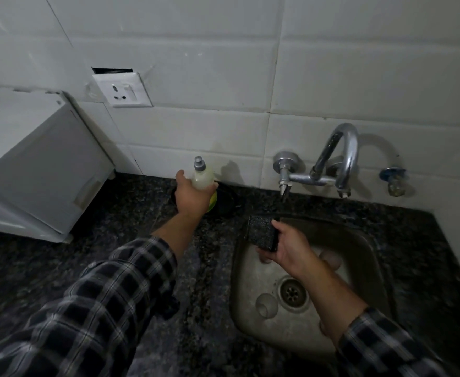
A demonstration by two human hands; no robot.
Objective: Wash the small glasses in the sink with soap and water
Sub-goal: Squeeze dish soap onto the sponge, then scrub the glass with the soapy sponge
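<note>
Small glasses [266, 304]: we see two down in the sink [243, 281]. One sits on the basin floor just left of the drain [293, 292]. The other [331, 261] is farther back, partly hidden behind our right wrist. We cannot tell whether either stands upright or lies on its side.
Right hand [286, 247]: we hold it over the back of the sink, and the fingers and thumb pinch a dark scrub pad [261, 232] by its lower edge. The pad is lifted clear of the basin, below the tap's side outlet.
Left hand [193, 197]: we reach it to the back of the worktop [201, 281], where the fingers are curled round a soap bottle [203, 176]. The bottle is upright, with a grey cap, pale liquid and a yellow-green label low down.
Black dish [230, 201]: it lies on the worktop just behind and to the right of the bottle. We cannot tell whether the bottle's base touches it.
Tap [341, 159]: chrome and fixed to the tiled wall [359, 77], it arches over the sink's back edge. We see no stream from it.
Blue valve [392, 176]: on the wall, right of the tap.
Sleeves [114, 295]: dark check, pushed back from both wrists.
Socket [122, 90]: white, on the wall above the bottle and to its left.
White appliance [41, 164]: it stands on the worktop at far left.
</note>
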